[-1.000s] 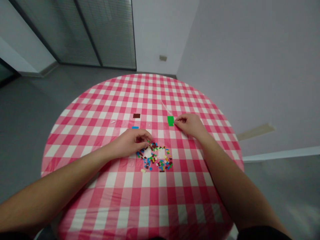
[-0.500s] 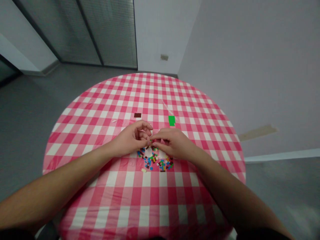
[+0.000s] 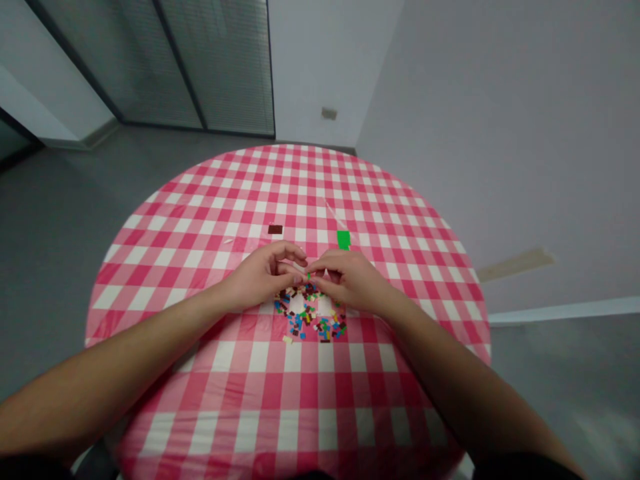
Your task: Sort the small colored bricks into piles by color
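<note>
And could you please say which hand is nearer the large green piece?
Right: the right hand is just this side of the large green piece; the left hand is farther, to its left.

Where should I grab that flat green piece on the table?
Maybe pinch the green piece by its left and right edges, coming down from above. It looks flat and low against the checked tablecloth, and the right hand is close to its near side, so those two edges seem easiest.
</note>
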A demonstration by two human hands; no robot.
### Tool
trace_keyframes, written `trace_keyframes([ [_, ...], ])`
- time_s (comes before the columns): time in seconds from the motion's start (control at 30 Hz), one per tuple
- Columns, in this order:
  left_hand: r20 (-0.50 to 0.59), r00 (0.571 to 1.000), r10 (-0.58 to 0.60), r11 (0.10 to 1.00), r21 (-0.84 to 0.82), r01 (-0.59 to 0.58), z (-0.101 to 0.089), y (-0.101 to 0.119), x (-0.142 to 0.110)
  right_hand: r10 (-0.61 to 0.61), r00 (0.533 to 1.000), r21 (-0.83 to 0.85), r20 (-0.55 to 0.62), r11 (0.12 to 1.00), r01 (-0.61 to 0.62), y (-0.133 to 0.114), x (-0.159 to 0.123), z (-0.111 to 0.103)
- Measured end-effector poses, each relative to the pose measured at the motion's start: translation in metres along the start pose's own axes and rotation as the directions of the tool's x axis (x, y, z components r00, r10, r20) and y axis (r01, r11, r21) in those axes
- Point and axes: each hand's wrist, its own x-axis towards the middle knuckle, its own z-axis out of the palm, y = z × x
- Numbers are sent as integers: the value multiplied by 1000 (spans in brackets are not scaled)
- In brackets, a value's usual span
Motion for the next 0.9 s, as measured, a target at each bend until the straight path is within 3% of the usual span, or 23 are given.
trace_keyframes([
  [0.13, -33, 999, -4, 998, 60, 6, -2, 0, 1, 52, 998, -9, -42, 999, -52, 1, -1, -7],
  [0.37, 45, 998, -37, 999, -22, 38, 1, -2, -1, 21, 999, 33, -50, 999, -19, -2, 0, -5],
  [0.9, -16, 998, -54, 997, -60, 53, 4, -3, -1, -48, 996, 77, -71, 996, 53, -5, 0, 6],
])
